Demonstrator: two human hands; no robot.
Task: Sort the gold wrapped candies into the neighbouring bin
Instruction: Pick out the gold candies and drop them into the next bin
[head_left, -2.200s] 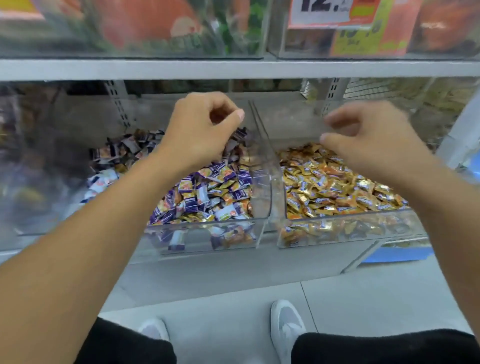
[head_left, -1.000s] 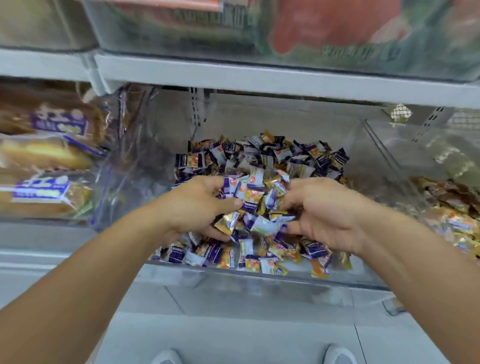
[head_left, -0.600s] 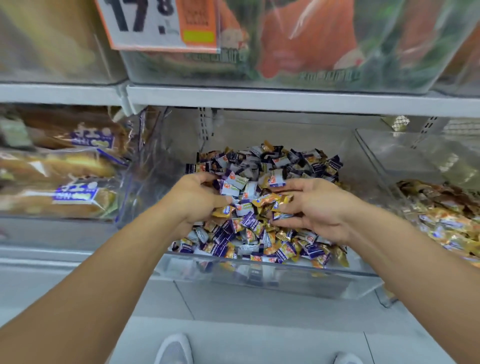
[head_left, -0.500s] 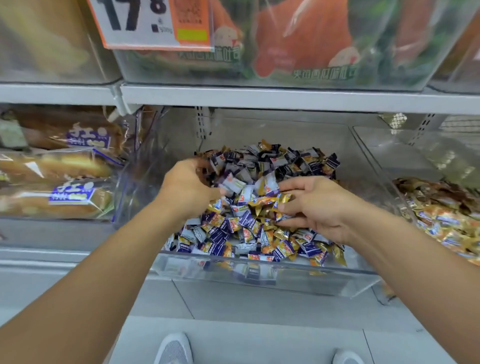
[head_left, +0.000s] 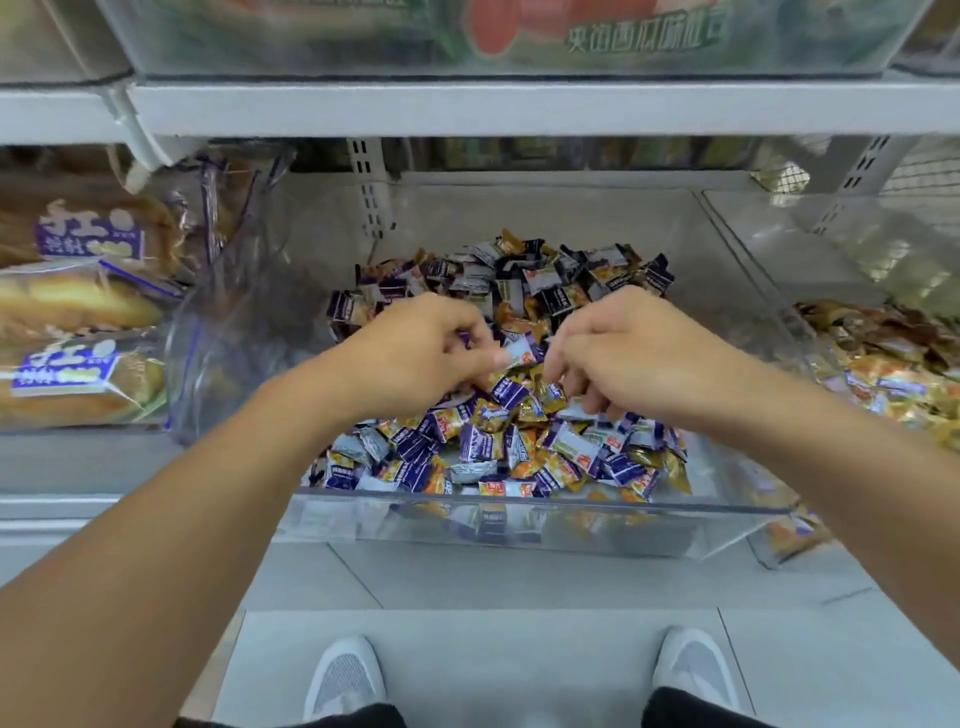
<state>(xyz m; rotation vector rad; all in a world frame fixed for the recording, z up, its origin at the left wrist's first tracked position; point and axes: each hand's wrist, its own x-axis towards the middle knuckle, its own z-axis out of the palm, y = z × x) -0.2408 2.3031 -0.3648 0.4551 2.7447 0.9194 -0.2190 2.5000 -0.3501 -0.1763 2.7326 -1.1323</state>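
A clear bin (head_left: 519, 525) on the shelf holds a mixed heap of purple-and-white candies (head_left: 483, 447) and gold wrapped candies (head_left: 530, 410). Both my hands are inside it, over the middle of the heap and almost touching. My left hand (head_left: 426, 353) pinches a purple-and-white candy (head_left: 521, 354) between thumb and forefinger. My right hand (head_left: 628, 353) is curled downward, its fingertips closed on a gold wrapped candy (head_left: 550, 397) at the top of the pile. The neighbouring bin (head_left: 831, 244) stands directly to the right and holds gold candies (head_left: 893, 374).
Bagged bread loaves (head_left: 78, 312) fill the shelf space left of the mixed bin. A white shelf edge (head_left: 467, 109) runs close above, with another clear bin on it. My white shoes (head_left: 345, 675) stand on the grey floor below.
Both hands have lifted slightly and drawn closer together over the heap's middle. My right hand turned from flat and open-fingered to curled downward. The view has tilted down a little.
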